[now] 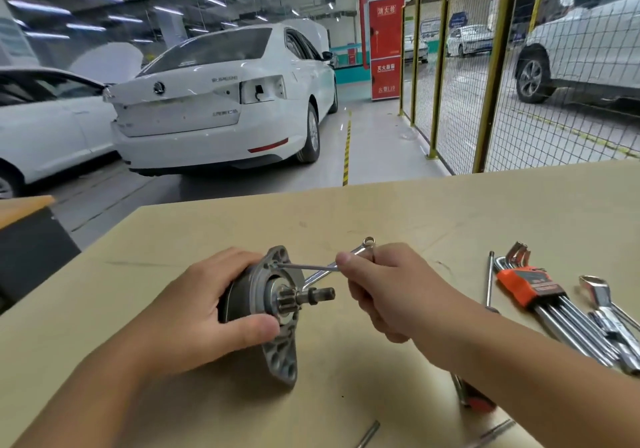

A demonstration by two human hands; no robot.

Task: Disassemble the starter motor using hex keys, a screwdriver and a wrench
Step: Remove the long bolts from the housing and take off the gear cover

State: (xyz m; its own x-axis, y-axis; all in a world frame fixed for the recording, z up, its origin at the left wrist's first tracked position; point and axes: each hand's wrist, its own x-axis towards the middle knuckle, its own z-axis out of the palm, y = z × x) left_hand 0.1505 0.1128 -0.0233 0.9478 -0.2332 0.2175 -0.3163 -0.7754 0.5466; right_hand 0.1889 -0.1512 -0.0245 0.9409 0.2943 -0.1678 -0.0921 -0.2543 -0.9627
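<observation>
The starter motor (273,312) lies on its side at the middle of the workbench (485,212), its pinion shaft pointing to 3 o'clock. A hex key (304,267) runs from its flange towards 3 o'clock, and a combination wrench (360,248) lies just behind it at 1 o'clock. A hex key set (540,291) sits well out at 3 o'clock, a single long key (489,281) just left of it. A white sedan (221,101) stands beyond the bench at 11 o'clock.

Bright ceiling light, soft, warped edges
</observation>
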